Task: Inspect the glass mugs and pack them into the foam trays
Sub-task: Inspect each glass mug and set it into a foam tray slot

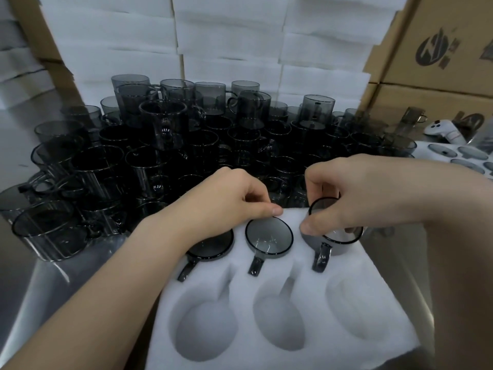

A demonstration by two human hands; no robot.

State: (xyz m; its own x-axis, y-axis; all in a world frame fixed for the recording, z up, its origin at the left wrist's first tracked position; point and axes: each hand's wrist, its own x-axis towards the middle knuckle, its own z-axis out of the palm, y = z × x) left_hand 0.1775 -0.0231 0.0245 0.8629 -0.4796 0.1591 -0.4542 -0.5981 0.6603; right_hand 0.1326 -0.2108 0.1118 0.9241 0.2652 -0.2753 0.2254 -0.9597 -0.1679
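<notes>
Tray: the tray (293, 287) lies on the table (53, 284) right in front of the person. It has six pockets in two rows, and each pocket has a slot on the near side to take a handle.
Right hand: the right hand (354, 198) grips the right mug (342, 240) round its body from above, with the thumb on the near side. The mug sits tilted and high in the back right pocket, not yet seated, and its handle is already lined up with the slot.
Left hand: the left hand (232, 204) has its thumb flat on the tray's far edge and its fingers curled beyond it. It seems to pinch the foam, probably so the light tray does not shift while the other hand pushes down.
Left mug: the left mug (213, 248) is seated in the back left pocket, half covered by the left wrist, with its handle in the slot.
Middle mug: the middle mug (269, 239) sits flush and level in the back middle pocket, handle toward the person.
Front pockets: the front pockets (280, 321) are all three bare, so about half the tray is left to fill.
Loose mugs: the loose mugs (170, 145) crowd the table just behind the tray, some stacked, within easy reach for the next pick.
Behind: a foam stack (229, 36) stands between boxes (440, 49), supply for later trays.
Risk: because the glass goes in tilted, its rim may catch on the foam, so it probably needs levelling before it is pressed down.
</notes>
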